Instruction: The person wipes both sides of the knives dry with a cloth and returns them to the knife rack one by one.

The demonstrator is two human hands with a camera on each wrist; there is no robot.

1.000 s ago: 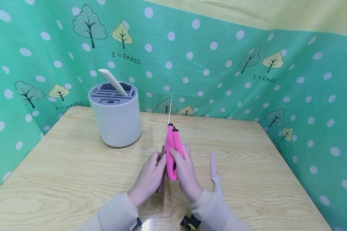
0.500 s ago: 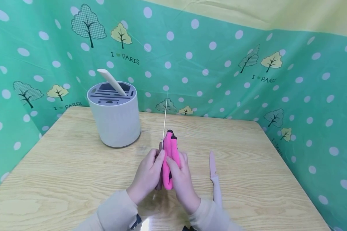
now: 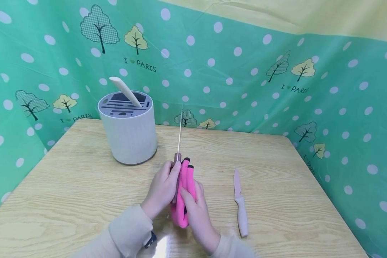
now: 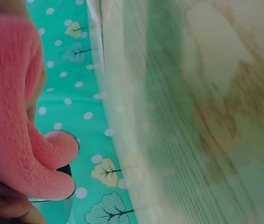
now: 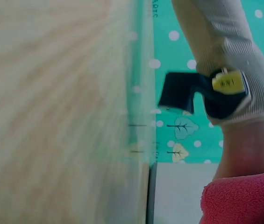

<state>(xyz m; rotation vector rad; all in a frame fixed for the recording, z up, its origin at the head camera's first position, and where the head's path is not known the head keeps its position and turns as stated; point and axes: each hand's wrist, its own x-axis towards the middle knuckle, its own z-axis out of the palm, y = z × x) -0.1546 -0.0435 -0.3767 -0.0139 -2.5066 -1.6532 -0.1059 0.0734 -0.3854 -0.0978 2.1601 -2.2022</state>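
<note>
Left hand [image 3: 161, 186] grips the brown-handled knife with a long thin blade [image 3: 177, 156], held over the wooden tabletop [image 3: 277, 200] | right hand [image 3: 197, 211] grips the fuzzy pink folded cloth [image 3: 182, 181] | cloth slides back beside the handle (bye, blade), so rubbing seems handle-side now

Folded pink, black-tipped cloth [image 3: 182, 182] against brown-handled knife [image 3: 178, 156], blade forward.

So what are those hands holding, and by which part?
The left hand holds a knife by its brown handle; the right hand grips a folded pink cloth around its right side, toward the near end.
</note>
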